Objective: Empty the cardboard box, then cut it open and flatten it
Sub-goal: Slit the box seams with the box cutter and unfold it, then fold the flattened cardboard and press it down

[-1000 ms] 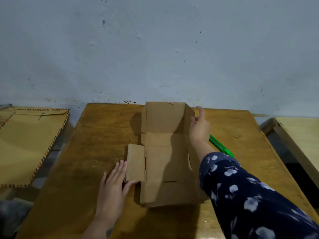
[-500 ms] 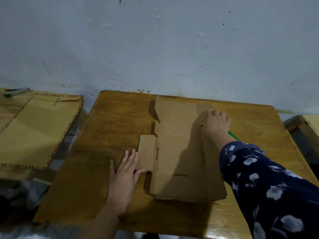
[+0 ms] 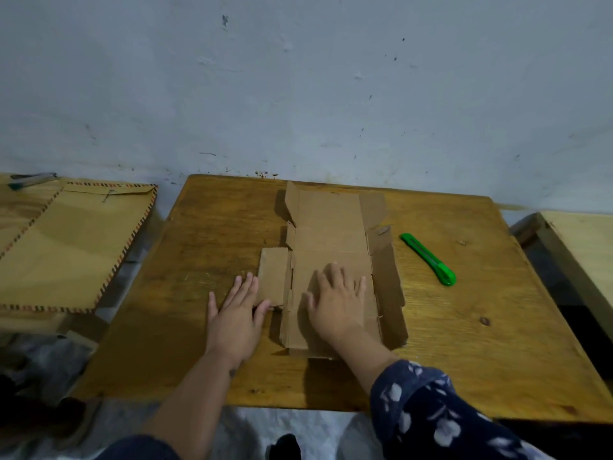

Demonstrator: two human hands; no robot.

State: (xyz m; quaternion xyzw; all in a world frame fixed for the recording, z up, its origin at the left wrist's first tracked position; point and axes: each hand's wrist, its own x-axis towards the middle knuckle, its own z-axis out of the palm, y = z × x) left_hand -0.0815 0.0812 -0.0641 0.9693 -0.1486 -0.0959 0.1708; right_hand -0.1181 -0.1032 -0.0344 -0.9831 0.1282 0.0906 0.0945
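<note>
1. Cardboard box (image 3: 331, 234) cut open, lying nearly flat mid-tabletop (image 3: 464, 343); long axis runs from near edge toward the wall; far-left flap slightly raised.
2. Right hand (image 3: 338, 303) palm-down on near middle panel; fingers spread, gripping nothing.
3. Left hand (image 3: 235, 313) flat beside left flap, fingers extended, tips touching cardboard.
4. Green knife (image 3: 428, 259) right of box, apart; lies diagonal.

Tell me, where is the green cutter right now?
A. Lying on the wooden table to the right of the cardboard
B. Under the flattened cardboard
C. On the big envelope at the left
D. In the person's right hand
A: the green cutter lies untouched on the wooden table, right of the flattened cardboard box, while the right hand presses flat on the cardboard and the left hand rests beside it.
</note>
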